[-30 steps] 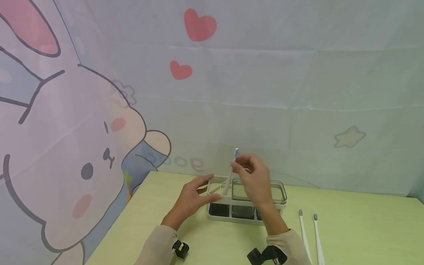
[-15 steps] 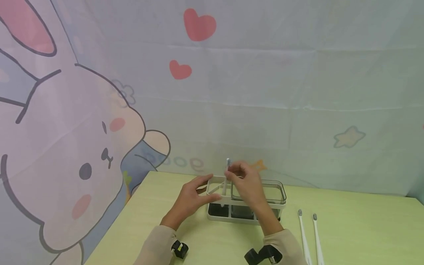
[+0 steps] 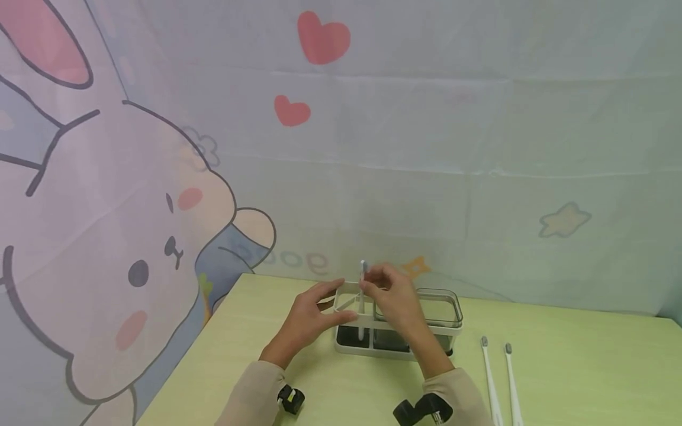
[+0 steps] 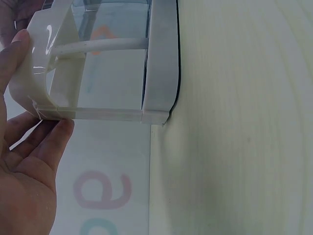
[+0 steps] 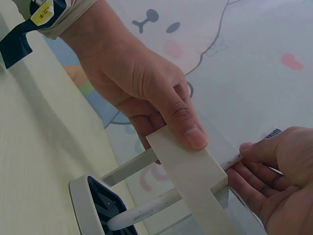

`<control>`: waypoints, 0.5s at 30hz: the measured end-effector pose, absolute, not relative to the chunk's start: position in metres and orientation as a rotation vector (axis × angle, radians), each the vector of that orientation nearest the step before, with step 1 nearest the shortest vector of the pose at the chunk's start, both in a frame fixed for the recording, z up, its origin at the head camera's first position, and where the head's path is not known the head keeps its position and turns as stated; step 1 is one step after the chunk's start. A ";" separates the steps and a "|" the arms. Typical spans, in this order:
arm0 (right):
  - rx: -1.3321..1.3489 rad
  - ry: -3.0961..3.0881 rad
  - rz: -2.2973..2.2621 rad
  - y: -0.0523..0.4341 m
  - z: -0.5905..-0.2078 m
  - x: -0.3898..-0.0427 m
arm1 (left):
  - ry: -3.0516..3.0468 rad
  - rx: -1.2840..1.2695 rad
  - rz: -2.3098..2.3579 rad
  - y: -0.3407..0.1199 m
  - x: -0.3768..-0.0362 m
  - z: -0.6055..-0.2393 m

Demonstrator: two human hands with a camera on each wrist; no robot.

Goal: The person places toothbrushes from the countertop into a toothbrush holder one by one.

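Place: a staged home-like corner, looking like a child's room or a recording set.
Backdrop: a cloth sheet [image 3: 426, 148] is hanging as the wall, creased, showing a cartoon rabbit [image 3: 122, 248], red hearts [image 3: 322, 39] and stars [image 3: 565, 220].
Furniture: a pale green table [image 3: 586, 367] is standing against the cloth.
Household goods: a toothbrush holder [image 3: 405, 322] and spare toothbrushes [image 3: 498, 378] are lying on the table.

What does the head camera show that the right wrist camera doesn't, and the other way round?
Only the head view shows the two spare toothbrushes lying on the table to the right, and the clear tub in the holder.

Only the right wrist view shows the toothbrush's lower end reaching the holder's dark base, with faint print on its handle.

Both show the left hand gripping the white holder and the right hand pinching the upright toothbrush.
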State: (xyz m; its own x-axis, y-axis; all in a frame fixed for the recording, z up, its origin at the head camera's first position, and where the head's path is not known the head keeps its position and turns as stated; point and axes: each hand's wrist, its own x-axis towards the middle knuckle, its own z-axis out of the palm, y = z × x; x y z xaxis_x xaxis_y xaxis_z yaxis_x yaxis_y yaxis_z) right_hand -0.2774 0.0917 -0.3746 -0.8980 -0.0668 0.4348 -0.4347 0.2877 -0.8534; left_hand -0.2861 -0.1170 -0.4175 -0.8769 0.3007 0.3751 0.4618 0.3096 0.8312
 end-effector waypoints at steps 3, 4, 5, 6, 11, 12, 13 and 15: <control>0.440 -2.261 1.633 0.091 -0.376 -0.277 | -2.412 -0.721 -1.612 -0.117 -0.286 -0.417; 0.435 -2.266 1.634 0.091 -0.376 -0.277 | -2.413 -0.722 -1.611 -0.117 -0.286 -0.417; 0.430 -2.268 1.641 0.091 -0.376 -0.277 | -2.415 -0.723 -1.607 -0.117 -0.286 -0.417; 0.429 -2.269 1.644 0.090 -0.376 -0.277 | -2.417 -0.721 -1.611 -0.117 -0.286 -0.417; 0.426 -2.265 1.653 0.089 -0.378 -0.277 | -2.423 -0.718 -1.618 -0.117 -0.286 -0.417; 0.428 -2.264 1.647 0.089 -0.379 -0.278 | -2.424 -0.720 -1.613 -0.117 -0.286 -0.417; 0.431 -2.264 1.640 0.088 -0.379 -0.278 | -2.425 -0.722 -1.607 -0.117 -0.286 -0.417; 0.440 -2.265 1.622 0.088 -0.379 -0.278 | -2.427 -0.720 -1.597 -0.118 -0.286 -0.418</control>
State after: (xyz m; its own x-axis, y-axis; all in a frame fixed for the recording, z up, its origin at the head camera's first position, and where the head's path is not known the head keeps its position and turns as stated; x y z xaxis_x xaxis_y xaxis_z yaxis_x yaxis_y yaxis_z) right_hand -0.2776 0.0880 -0.3789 -0.9014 -0.0624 0.4285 -0.4258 0.3079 -0.8508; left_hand -0.2861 -0.1177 -0.4178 -0.8741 0.3089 0.3749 0.4666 0.3189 0.8250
